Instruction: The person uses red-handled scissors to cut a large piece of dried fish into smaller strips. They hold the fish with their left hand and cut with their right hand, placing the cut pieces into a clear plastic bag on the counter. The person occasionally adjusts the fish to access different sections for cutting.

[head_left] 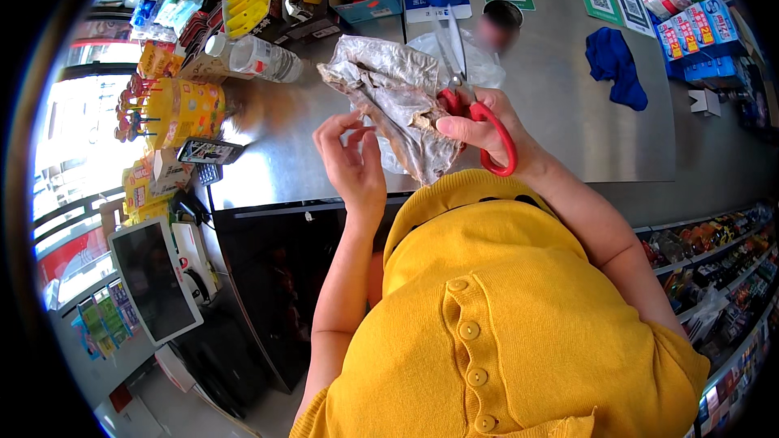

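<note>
Over the near part of the metal counter [560, 89], we saw a wrinkled, dried brown-and-silvery piece [389, 85] held up in front of the yellow top [487, 292], a little left of the scene's middle. The right hand [493, 123] was closed on the red-handled scissors [458, 81], its fingers in and around the handles, while its thumb lay over the right edge of the piece and seemed to pin it. The left hand [355, 164] was half open, its fingers loosely curled just beside the left edge of the piece; it appeared to have hold of nothing, though we could not tell whether a fingertip touched. The scissor blades pointed to the far side, slightly parted, with no part of the piece visible between them. We made out no trimmed-off bits on the counter, and the piece hung together as one broad, folded sheet, so we judged the scissor work to be at an early point, with most or all of it left. Its edges were ragged, but we could not tell whether any of that came from a cut. Clear plastic [483, 65] lay behind it on the far side, and how the two were related was hidden from us. A blue cloth [617, 69] lay well apart to the right.
</note>
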Tool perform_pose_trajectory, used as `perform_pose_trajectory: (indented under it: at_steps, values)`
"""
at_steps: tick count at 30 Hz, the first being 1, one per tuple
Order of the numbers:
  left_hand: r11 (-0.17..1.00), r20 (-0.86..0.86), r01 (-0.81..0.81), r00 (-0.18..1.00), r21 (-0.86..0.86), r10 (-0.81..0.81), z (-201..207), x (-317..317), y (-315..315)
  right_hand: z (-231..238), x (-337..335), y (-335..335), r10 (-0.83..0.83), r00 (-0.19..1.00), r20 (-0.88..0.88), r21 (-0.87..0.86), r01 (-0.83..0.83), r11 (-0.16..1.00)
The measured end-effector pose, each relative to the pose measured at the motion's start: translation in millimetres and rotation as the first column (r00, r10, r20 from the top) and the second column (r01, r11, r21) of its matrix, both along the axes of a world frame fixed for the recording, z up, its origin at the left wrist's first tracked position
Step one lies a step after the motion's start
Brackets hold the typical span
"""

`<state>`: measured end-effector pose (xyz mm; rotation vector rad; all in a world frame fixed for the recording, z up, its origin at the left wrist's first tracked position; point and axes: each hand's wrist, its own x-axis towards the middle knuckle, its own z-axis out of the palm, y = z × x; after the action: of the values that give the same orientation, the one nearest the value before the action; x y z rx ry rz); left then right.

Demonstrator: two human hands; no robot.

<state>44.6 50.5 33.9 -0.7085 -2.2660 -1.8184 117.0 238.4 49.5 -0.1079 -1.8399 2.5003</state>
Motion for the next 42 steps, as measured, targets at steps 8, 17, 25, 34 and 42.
perform_pose_trajectory:
  at_steps: [8,17,25,34,42]
  values:
    - [0.793,0.707,-0.209,0.615,0.572,-0.348,5,-17,20,-9,3,-3,0.099,0.993,-0.064,0.304,-0.075,0.950]
    - [0.879,0.455,-0.062,0.871,0.473,-0.184,1,-10,34,-2,-9,1,-0.155,0.988,0.023,0.209,0.147,0.967]
    - [0.934,0.275,0.165,0.926,0.315,-0.257,-6,-4,39,-15,-35,-9,-0.174,0.984,-0.044,0.136,0.179,0.974]
    - [0.893,0.162,0.221,0.939,0.393,-0.304,-7,-13,35,-5,-36,-19,-0.143,0.988,-0.059,-0.025,0.142,0.990]
    - [0.944,0.213,0.169,0.949,0.282,-0.234,-3,-8,41,-7,-32,-9,-0.072,0.995,-0.063,0.069,0.077,0.995]
